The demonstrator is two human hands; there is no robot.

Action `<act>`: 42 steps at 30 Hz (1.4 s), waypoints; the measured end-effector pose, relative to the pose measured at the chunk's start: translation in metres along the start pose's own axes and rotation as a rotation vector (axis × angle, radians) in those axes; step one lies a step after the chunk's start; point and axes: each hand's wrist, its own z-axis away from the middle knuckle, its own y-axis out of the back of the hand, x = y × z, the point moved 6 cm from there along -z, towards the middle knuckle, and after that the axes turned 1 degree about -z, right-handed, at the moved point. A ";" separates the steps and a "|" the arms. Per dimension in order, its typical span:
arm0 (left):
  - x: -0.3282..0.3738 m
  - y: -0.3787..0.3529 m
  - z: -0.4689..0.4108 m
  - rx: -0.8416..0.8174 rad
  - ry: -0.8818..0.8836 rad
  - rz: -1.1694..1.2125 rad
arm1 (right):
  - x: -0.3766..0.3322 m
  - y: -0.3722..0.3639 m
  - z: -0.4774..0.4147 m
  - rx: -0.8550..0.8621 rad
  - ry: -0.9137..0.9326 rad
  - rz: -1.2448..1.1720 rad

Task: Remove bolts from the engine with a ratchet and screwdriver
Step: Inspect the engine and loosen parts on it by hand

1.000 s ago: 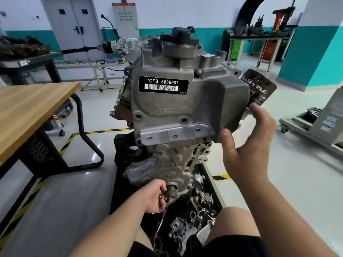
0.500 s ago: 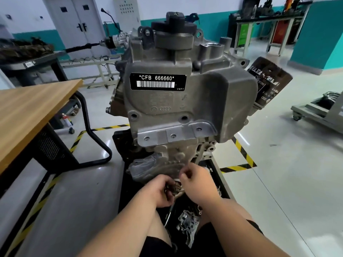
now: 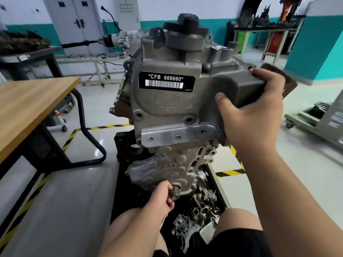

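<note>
Right hand [image 3: 254, 112] returns to the engine [image 3: 167, 101] corner, fingers [image 3: 259, 74] grasping it; left hand [image 3: 162, 198] pinches the bolt [image 3: 175, 191] below, likely unscrewing.

Open floor [image 3: 306, 173] right of engine [image 3: 167, 112]; wooden table [image 3: 27, 102] near its left, loose parts [image 3: 200, 216] below.

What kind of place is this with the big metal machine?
Most likely a car-mechanics workshop: an engine stands out of its car, loose metal parts lie below it, and yellow-black tape marks the floor.
</note>
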 end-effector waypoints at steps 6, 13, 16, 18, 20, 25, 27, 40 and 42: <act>-0.002 0.000 -0.011 0.024 -0.038 0.038 | -0.008 -0.005 -0.004 0.036 0.156 0.003; 0.000 0.003 -0.011 0.053 -0.114 -0.043 | 0.003 0.009 -0.004 0.051 0.141 -0.001; 0.000 0.004 -0.010 0.030 -0.100 -0.067 | 0.002 0.007 -0.004 0.059 0.143 0.005; -0.002 0.005 -0.011 0.015 -0.082 -0.064 | 0.001 0.003 -0.006 0.055 0.152 0.010; -0.005 0.003 -0.013 -0.001 -0.050 -0.043 | -0.002 -0.004 -0.009 0.044 0.180 0.029; -0.006 0.003 -0.012 0.040 -0.035 -0.067 | 0.001 -0.005 -0.010 0.030 0.194 0.039; -0.005 0.005 -0.013 0.050 -0.055 -0.082 | 0.006 0.001 -0.008 0.025 0.188 0.039; 0.001 -0.002 -0.011 0.052 -0.044 -0.028 | 0.002 -0.010 -0.021 0.013 0.204 0.072; 0.003 -0.001 -0.007 0.022 -0.027 -0.050 | 0.002 -0.010 -0.019 0.020 0.206 0.057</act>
